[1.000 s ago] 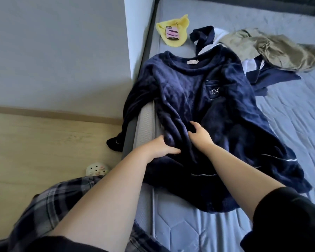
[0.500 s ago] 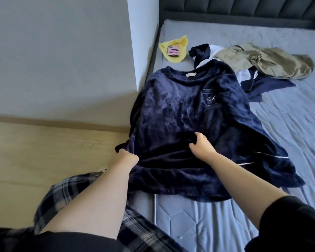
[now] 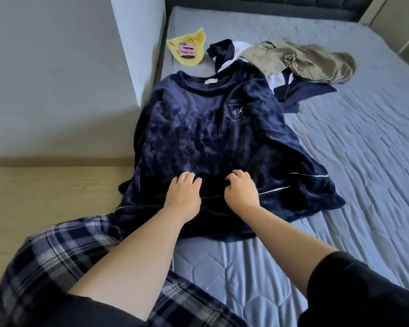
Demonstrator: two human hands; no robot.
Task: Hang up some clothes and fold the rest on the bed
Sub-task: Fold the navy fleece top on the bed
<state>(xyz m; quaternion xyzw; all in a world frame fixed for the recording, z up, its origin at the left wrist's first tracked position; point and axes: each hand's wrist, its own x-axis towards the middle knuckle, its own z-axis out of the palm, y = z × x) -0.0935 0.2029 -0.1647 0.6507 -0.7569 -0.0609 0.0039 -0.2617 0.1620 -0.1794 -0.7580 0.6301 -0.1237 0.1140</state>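
A navy velvet top [image 3: 198,128] with a chest pocket lies front up on the grey bed [image 3: 354,149], its left side hanging over the mattress edge. My left hand [image 3: 183,197] rests on the top's lower middle with bent fingers. Just to the right, my right hand [image 3: 241,191] pinches a fold of the same fabric. Behind the top lies a crumpled olive garment [image 3: 302,60] over a navy and white garment [image 3: 302,90].
A yellow cloth [image 3: 194,41] with a pink phone [image 3: 187,50] on it lies at the bed's far left corner. A white wall column [image 3: 137,43] stands close to the bed's left edge. Wooden floor [image 3: 45,192] is at left; my plaid trouser leg [image 3: 57,256] is below.
My left hand left the top's left edge and moved right onto its lower middle, beside my right hand. The top now lies flatter and more spread out.
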